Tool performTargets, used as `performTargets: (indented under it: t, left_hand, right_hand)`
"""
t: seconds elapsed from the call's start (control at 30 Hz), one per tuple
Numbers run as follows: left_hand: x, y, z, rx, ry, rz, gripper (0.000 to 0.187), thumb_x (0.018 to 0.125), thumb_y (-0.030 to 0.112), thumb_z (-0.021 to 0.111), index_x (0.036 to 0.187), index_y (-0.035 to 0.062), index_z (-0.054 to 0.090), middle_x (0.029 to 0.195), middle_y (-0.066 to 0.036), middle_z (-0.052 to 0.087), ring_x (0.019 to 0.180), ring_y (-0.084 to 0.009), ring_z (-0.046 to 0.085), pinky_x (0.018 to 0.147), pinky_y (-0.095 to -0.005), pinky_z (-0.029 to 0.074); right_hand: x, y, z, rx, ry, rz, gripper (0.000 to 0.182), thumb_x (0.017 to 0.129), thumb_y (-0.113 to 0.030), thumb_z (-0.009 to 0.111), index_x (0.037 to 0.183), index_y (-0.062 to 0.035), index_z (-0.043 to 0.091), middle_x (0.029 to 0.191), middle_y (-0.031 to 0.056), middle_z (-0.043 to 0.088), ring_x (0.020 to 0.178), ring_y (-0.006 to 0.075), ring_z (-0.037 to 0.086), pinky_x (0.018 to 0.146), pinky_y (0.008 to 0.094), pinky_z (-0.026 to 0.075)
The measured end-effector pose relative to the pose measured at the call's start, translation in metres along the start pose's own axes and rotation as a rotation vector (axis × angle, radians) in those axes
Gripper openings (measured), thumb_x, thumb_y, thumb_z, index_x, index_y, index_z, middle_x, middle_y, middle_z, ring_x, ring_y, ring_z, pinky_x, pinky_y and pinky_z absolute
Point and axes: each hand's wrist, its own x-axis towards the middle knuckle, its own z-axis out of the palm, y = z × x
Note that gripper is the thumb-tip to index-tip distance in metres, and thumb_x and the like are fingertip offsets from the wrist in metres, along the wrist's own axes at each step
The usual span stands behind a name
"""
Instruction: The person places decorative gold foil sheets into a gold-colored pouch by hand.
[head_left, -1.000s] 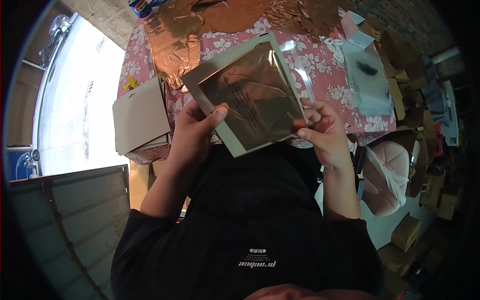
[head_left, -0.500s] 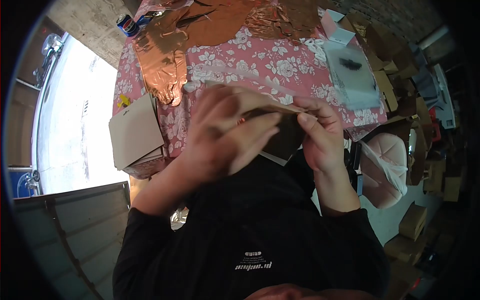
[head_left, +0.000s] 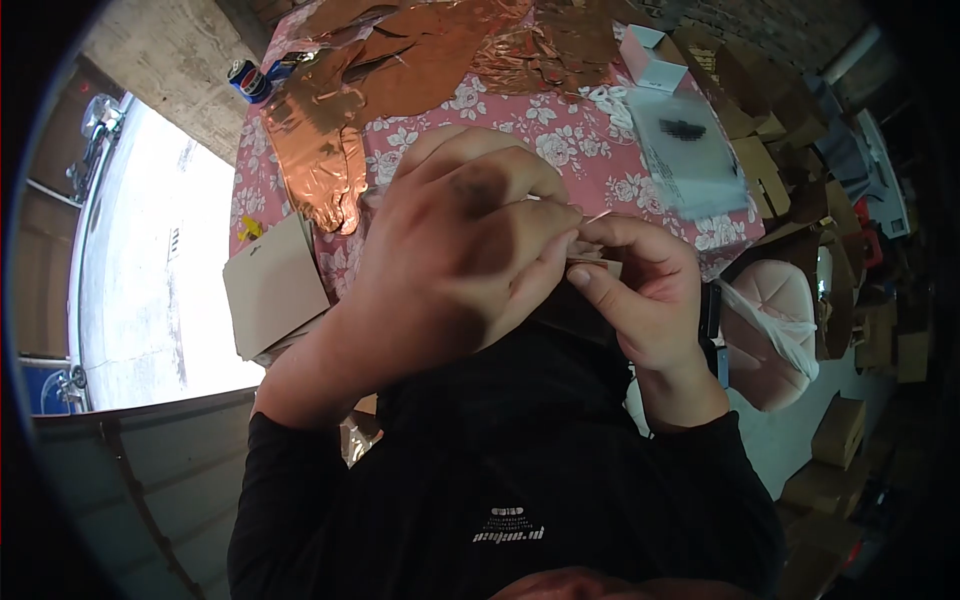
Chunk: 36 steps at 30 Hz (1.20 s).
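My left hand (head_left: pixel 465 235) is raised over the near edge of the table, its back to the camera, fingers curled and fingertips pressed together beside my right hand. What it pinches is hidden. My right hand (head_left: pixel 645 285) grips the end of a thin brownish piece (head_left: pixel 606 267) between thumb and index finger, with the other fingers curled. Most of that piece is behind my left hand. The fingertips of both hands nearly meet.
Copper-coloured foil sheets (head_left: pixel 425 60) lie across the far side of the flowered table (head_left: pixel 560 150). Brown boards (head_left: pixel 275 290) are stacked at left near a blue can (head_left: pixel 248 82). A white box (head_left: pixel 655 62) and clear plastic bag (head_left: pixel 690 150) lie right, beyond a padded chair (head_left: pixel 768 335).
My left hand has moved toward my right hand and closed at the fingertips. The dark sheet between my hands no longer shows. The view has shifted slightly.
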Motion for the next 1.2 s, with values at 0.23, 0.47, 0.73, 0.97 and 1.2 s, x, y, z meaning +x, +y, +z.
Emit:
performTargets:
  t: [0.23,0.47,0.73,0.97,1.2]
  left_hand:
    - [0.0,0.003,0.006,0.149,0.028,0.128,0.028,0.07,-0.001,0.082,0.096,0.0036,0.071,0.103,-0.008,0.069,0.098,-0.0287,0.071,0.085,-0.0414,0.054]
    - [0.0,0.007,0.003,0.125,-0.02,0.099,0.026,0.075,0.0,0.08,0.097,0.004,0.068,0.104,-0.01,0.068,0.096,-0.0319,0.068,0.084,-0.0432,0.053]
    - [-0.006,-0.003,0.005,0.253,0.011,0.022,0.03,0.076,0.006,0.081,0.101,0.0026,0.065,0.102,-0.013,0.069,0.103,-0.0344,0.068,0.092,-0.045,0.053]
    - [-0.026,-0.01,-0.022,-0.001,0.325,-0.132,0.026,0.079,-0.011,0.073,0.1,0.003,0.07,0.095,-0.012,0.069,0.087,-0.0277,0.07,0.072,-0.0361,0.056]
    - [-0.031,0.018,0.004,0.002,0.026,-0.094,0.025,0.077,-0.001,0.087,0.101,0.0052,0.08,0.1,-0.007,0.07,0.091,-0.029,0.068,0.083,-0.0381,0.055]
  right_hand:
    - [-0.001,-0.009,-0.005,-0.148,-0.059,0.076,0.035,0.093,0.01,0.076,0.127,0.0067,0.072,0.117,0.0138,0.079,0.11,0.0195,0.075,0.1,0.0322,0.057]
    - [-0.004,-0.014,-0.002,-0.169,-0.082,0.066,0.035,0.093,0.011,0.076,0.127,0.0067,0.073,0.12,0.0149,0.078,0.11,0.0192,0.075,0.101,0.0319,0.057]
    - [-0.008,-0.021,0.007,-0.195,-0.008,0.152,0.031,0.094,0.011,0.075,0.124,0.0053,0.075,0.118,0.0136,0.08,0.108,0.0177,0.075,0.1,0.0303,0.056]
    - [-0.019,-0.003,-0.006,0.07,0.119,0.253,0.028,0.095,0.01,0.075,0.122,0.0041,0.076,0.11,0.011,0.081,0.102,0.0146,0.074,0.095,0.0278,0.056]
    - [-0.015,-0.008,0.002,0.038,0.013,0.196,0.031,0.095,0.011,0.074,0.125,0.0045,0.075,0.116,0.0137,0.079,0.108,0.0177,0.075,0.098,0.0297,0.057]
